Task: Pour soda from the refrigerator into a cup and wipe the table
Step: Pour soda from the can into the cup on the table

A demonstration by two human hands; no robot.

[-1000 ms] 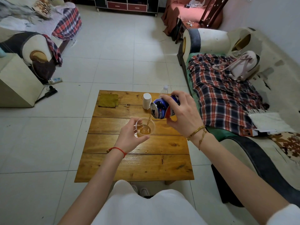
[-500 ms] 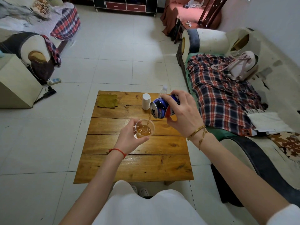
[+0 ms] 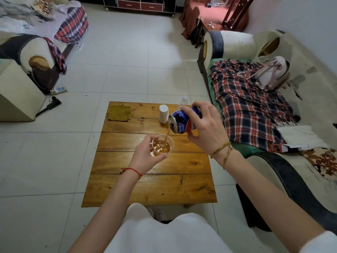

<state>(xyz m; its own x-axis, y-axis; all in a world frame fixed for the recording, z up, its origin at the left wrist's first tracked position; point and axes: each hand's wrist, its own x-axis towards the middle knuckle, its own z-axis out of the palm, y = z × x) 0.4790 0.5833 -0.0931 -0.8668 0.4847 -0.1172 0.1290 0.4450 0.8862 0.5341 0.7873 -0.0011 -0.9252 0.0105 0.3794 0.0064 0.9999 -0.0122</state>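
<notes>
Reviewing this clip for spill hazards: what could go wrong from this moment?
The cup is held in the air by the left hand, not resting on the table, so a wobble could send the thin stream from the soda can past its rim. The cup already looks well filled; further tilting by the right hand may overflow it.

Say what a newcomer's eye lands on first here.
The pour, mid-frame over the wooden table: the right hand tips a blue soda can and a thin brown stream falls into the clear cup, which the left hand holds in a firm grip. Beyond them, a white cylinder and an olive cloth sit at the table's far edge. A plaid blanket covers the sofa at right.
</notes>
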